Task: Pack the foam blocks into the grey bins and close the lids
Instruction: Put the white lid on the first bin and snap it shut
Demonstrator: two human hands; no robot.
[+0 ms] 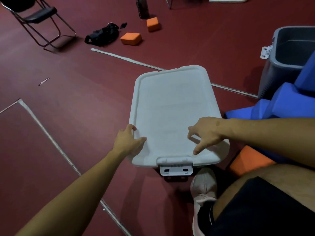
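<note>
Closed lid [170,108] between hands: left hand [129,142] grips its left rim, right hand [208,133] spread, fingertips pressing on top.

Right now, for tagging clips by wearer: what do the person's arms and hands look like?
Both forearms are bare: no sleeves, gloves, watch or rings. The left hand is unmarked; the right hand has a small dark round mark on its back.

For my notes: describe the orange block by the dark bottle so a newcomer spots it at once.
Beyond the white lid, on the far red floor, stands a dark bottle. The orange block sits at its base, to the right. Unlike the flat block beside the black bag, it stands on edge.
</note>
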